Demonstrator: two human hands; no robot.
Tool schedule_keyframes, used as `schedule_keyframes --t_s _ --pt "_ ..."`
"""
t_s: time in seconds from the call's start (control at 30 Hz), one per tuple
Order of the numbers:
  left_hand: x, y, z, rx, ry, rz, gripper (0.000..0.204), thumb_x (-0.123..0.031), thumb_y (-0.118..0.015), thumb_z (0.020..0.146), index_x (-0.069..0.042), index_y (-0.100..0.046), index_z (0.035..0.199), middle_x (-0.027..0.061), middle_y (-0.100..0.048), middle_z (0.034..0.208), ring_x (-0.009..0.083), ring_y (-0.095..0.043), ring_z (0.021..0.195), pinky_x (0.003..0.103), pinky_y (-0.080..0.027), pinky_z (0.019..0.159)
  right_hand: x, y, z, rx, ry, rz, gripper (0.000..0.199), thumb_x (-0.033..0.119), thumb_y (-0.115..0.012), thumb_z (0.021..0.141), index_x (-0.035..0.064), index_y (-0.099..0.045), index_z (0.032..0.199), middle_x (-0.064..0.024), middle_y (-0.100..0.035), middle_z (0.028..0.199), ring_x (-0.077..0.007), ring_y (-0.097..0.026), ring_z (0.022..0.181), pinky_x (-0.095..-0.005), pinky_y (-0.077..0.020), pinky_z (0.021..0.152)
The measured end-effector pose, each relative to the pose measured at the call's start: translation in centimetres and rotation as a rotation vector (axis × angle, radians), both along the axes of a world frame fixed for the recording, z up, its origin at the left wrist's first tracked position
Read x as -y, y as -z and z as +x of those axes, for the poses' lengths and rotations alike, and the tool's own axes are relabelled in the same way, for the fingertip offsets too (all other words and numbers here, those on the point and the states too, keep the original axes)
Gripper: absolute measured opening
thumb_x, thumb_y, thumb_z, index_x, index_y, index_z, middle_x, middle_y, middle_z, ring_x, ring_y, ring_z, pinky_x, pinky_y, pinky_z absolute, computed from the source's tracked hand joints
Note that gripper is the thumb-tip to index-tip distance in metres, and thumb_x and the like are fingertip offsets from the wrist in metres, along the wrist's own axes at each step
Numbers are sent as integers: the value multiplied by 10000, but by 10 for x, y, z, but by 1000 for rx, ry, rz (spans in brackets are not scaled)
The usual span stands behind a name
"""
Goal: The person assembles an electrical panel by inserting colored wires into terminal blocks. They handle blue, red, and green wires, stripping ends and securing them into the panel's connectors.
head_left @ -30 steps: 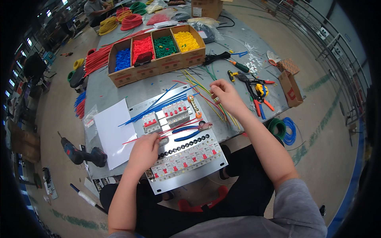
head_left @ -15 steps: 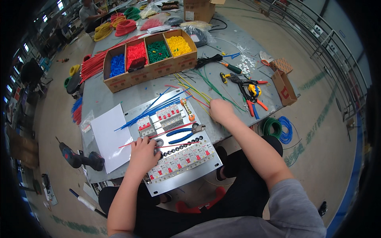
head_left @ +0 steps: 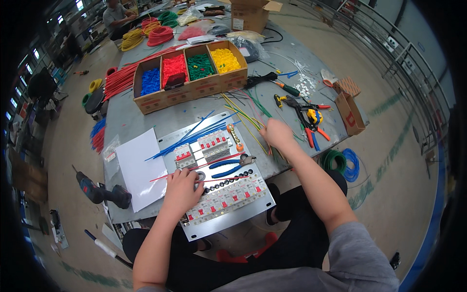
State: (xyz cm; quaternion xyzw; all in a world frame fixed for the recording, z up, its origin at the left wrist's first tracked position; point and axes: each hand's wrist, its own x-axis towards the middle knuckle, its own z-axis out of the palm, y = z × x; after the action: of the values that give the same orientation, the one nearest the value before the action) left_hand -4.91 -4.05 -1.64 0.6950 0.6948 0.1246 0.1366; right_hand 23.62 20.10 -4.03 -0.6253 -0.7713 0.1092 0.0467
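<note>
My left hand (head_left: 184,192) lies with spread fingers on the left side of a metal mounting plate (head_left: 253,208), beside a grey ring (head_left: 201,176). A thin red wire (head_left: 158,179) passes at its fingertips. My right hand (head_left: 278,135) is closed beyond the plate's right edge, over the ends of yellow-green wires (head_left: 245,115). A blurred red wire (head_left: 254,100) runs into its grip; the fingertips are hidden. On the plate are breakers with red switches (head_left: 214,144), a lower row of breakers (head_left: 224,198), blue-handled cutting pliers (head_left: 227,170) and loose blue wires (head_left: 189,138).
A divided cardboard box (head_left: 194,85) holds blue, red, green and yellow caps. White paper (head_left: 141,170) and a cordless drill (head_left: 99,192) are at left. Pliers (head_left: 309,134), a tape measure (head_left: 315,116) and a small carton (head_left: 350,114) lie at right. A person (head_left: 116,19) sits far back.
My right hand has drawn the red wire off the bundle, and the wire now points away from the plate. My left hand has stayed on the plate. The view has shifted slightly.
</note>
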Motion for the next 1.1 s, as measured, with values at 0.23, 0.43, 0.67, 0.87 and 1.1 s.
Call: schedule_keyframes --t_s 0.23,0.43,0.67,0.87,1.1 --pt "-7 -23 11 346 -83 -27 240 -236 -658 971 -10 -685 1049 114 -694 945 250 -638 954 377 -485 868 5 -39 6 -576 -18 -225 269 279 -628 935 21 -683 881 -111 -690 754 -220 -661 637 -374 -533 621" --pt "-5 -23 32 1147 -94 -91 386 -320 -483 1102 -9 -611 1290 93 -695 1141 154 -628 1048 306 -485 881 88 -66 -34 -1093 -178 -816 182 209 -542 1051 60 -593 961 12 -513 609 -89 -519 530 -259 -407 478" --pt "-11 -7 33 1492 -224 52 378 -343 -405 1125 -30 -617 1105 79 -653 1007 144 -601 916 297 -476 831 152 -61 -78 -929 -542 -1129 231 243 -582 1060 31 -616 976 -34 -663 719 -118 -637 623 -279 -526 592" --pt "-14 -17 34 1658 -282 -13 331 -323 -457 1112 -48 -599 996 65 -627 881 152 -592 794 299 -482 753 125 -83 -70 -692 -614 -838 254 257 -636 992 8 -650 944 -68 -710 771 -143 -690 700 -314 -545 650" --pt "-10 -13 39 1634 -243 -102 308 -322 -481 1108 -61 -561 966 51 -602 781 149 -594 712 299 -492 701 113 -75 -74 -719 -512 -609 246 205 -575 1011 9 -658 1134 -92 -722 906 -150 -690 835 -312 -548 734"
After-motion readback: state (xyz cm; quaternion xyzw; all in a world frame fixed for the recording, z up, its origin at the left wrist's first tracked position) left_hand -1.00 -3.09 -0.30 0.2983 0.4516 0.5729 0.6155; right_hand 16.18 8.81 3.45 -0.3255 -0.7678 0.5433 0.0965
